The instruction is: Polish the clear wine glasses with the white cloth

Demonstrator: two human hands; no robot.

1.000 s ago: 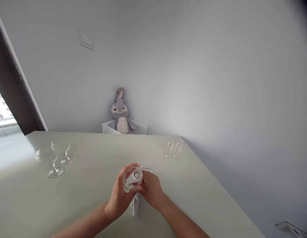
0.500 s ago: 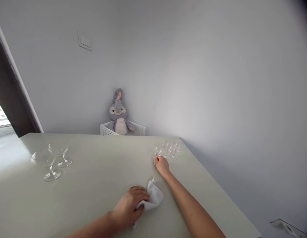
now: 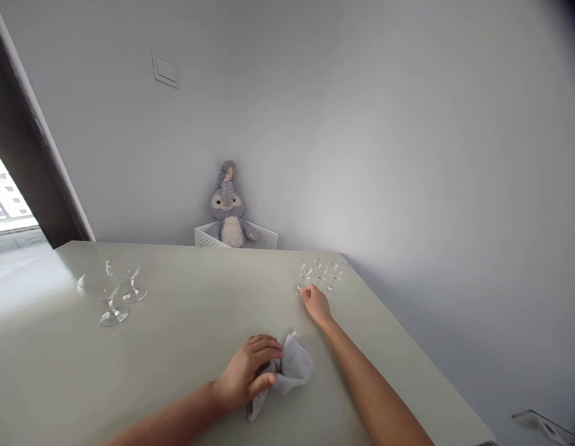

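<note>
The left hand (image 3: 250,375) is partly open, palm down, its thumb apart from its curved fingers, over the near-left part of a crumpled pale grey-white cloth (image 3: 296,364). Most of the cloth lies to the right of this hand, on a pale, smooth-topped table (image 3: 198,347). Whether the fingers pinch any of it, I cannot tell.

The right hand (image 3: 316,306), farther out and to the right, has its fingers curled in at the foot of a small clear stemmed glass (image 3: 306,269), which stands upright just beyond the fingertips; whether they grip the foot is not clear. That glass is the leftmost of three, close together near the table's far right corner. Well to the left stand two larger clear stemmed glasses (image 3: 114,314), upright. Beyond the table's far edge, a grey plush toy (image 3: 231,230) sits in a white perforated basket (image 3: 267,239).
</note>
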